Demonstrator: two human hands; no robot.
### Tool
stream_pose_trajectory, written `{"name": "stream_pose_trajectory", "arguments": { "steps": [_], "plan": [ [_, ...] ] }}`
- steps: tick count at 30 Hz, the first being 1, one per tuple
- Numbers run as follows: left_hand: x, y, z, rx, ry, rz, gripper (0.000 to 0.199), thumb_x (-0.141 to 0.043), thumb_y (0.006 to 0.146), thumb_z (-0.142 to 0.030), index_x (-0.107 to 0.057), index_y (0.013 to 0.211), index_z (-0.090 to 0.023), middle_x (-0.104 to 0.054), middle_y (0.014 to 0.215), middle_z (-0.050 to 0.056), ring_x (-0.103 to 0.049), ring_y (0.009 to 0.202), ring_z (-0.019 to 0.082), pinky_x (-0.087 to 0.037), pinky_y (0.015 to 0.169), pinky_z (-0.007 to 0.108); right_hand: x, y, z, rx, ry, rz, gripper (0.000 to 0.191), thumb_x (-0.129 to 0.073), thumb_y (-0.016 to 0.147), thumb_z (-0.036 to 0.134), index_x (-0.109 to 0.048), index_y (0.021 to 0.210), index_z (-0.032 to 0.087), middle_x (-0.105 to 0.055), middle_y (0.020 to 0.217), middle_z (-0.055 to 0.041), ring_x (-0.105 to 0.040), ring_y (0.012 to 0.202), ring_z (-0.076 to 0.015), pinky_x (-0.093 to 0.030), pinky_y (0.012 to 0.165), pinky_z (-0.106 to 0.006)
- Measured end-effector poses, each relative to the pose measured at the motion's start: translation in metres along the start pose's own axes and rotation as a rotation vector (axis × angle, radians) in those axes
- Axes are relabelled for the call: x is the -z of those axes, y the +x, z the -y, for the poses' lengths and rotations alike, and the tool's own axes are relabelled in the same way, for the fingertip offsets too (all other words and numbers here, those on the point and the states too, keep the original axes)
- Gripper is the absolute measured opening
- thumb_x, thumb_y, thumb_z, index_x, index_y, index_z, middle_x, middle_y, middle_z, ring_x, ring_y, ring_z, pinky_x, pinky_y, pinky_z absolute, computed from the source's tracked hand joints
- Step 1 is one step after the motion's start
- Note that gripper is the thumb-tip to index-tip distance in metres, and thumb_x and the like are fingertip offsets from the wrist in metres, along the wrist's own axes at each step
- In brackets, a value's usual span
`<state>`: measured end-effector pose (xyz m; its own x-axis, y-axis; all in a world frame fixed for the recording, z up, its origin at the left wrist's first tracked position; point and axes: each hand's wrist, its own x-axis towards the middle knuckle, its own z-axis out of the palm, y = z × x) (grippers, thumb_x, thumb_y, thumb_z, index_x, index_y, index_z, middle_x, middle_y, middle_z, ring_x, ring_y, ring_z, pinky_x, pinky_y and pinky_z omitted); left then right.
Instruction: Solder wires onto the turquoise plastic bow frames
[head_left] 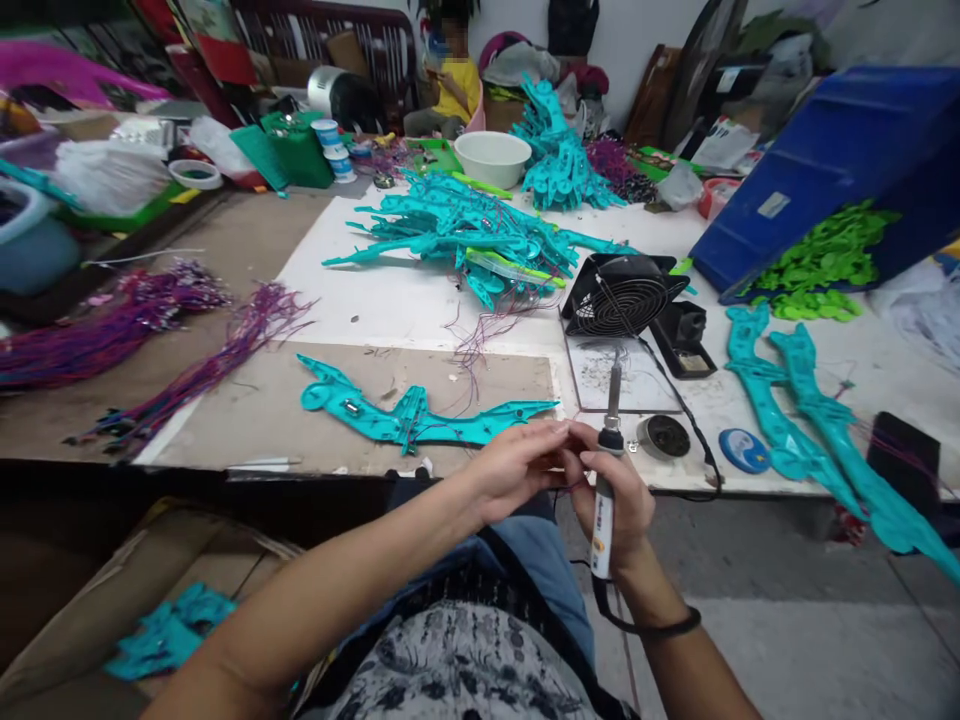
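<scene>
My right hand (626,500) is wrapped around a soldering iron (602,530), its metal tip pointing up and away from me. Close beside it, my left hand (517,468) has its fingers brought together, meeting the right fingertips. Thin reddish-purple wire (574,488) shows between the two hands; its ends are hidden by the fingers. Just beyond my left hand, a turquoise bow-shaped plastic piece (450,428) lies on the cardboard, with a small metal part and wires on it. A round tin of solder-coloured residue (664,437) sits right of the iron.
A black fan (622,300) stands behind the iron, beside a soldering stand (682,335). Turquoise parts (480,235) are heaped mid-table. Wire bundles (247,340) lie left. A blue bin (825,170) holds green pieces. Two turquoise pieces (814,400) lie right. A person (454,95) sits behind.
</scene>
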<state>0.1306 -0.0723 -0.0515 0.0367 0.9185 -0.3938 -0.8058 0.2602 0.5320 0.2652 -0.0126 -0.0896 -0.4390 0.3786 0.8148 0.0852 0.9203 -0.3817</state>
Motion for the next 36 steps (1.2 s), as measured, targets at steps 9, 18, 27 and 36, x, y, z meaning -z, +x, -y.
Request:
{"name": "stream_pose_trajectory", "arguments": {
  "steps": [9, 18, 27, 36],
  "plan": [
    [0.027, -0.020, 0.029, -0.116, -0.109, -0.203, 0.036, -0.083, 0.064, -0.033, -0.065, 0.089, -0.014, -0.064, 0.078, 0.002, -0.059, 0.066, 0.010, -0.050, 0.066, 0.024, -0.015, -0.028, 0.015, -0.117, 0.311, 0.149, 0.041, -0.058, 0.078, 0.000, -0.046, 0.109, 0.023, -0.064, 0.121, -0.0102, -0.066, 0.106, -0.0214, -0.060, 0.082, -0.036],
    [0.078, -0.094, -0.015, -0.419, 0.570, -0.507, 0.019, -0.070, 0.077, -0.036, -0.065, 0.078, -0.018, -0.061, 0.064, 0.000, -0.058, 0.066, 0.014, -0.050, 0.070, 0.029, -0.056, 0.042, -0.029, -0.027, 0.265, 0.349, 0.025, -0.051, 0.084, 0.008, -0.056, 0.102, 0.024, -0.070, 0.111, -0.0058, -0.069, 0.093, -0.0188, -0.056, 0.078, -0.033],
    [0.140, -0.083, -0.043, -0.546, 1.817, -0.460, 0.013, -0.056, 0.085, -0.020, -0.069, 0.086, -0.022, -0.049, 0.141, 0.010, -0.029, 0.140, 0.030, -0.010, 0.113, 0.060, -0.149, 0.085, -0.074, 0.241, 0.129, 0.890, 0.038, -0.050, 0.077, 0.005, -0.059, 0.109, 0.022, -0.069, 0.095, -0.0059, -0.065, 0.083, -0.0192, -0.051, 0.070, -0.029],
    [0.145, -0.100, -0.039, -0.497, 1.829, -0.494, 0.017, -0.051, 0.089, -0.022, -0.068, 0.090, -0.021, -0.052, 0.139, 0.011, -0.032, 0.138, 0.030, -0.019, 0.110, 0.062, -0.128, 0.105, -0.100, 0.128, 0.100, 0.591, 0.025, -0.046, 0.085, 0.015, -0.065, 0.100, 0.023, -0.059, 0.075, -0.0022, -0.057, 0.074, -0.0178, -0.048, 0.069, -0.029]
  ]
}}
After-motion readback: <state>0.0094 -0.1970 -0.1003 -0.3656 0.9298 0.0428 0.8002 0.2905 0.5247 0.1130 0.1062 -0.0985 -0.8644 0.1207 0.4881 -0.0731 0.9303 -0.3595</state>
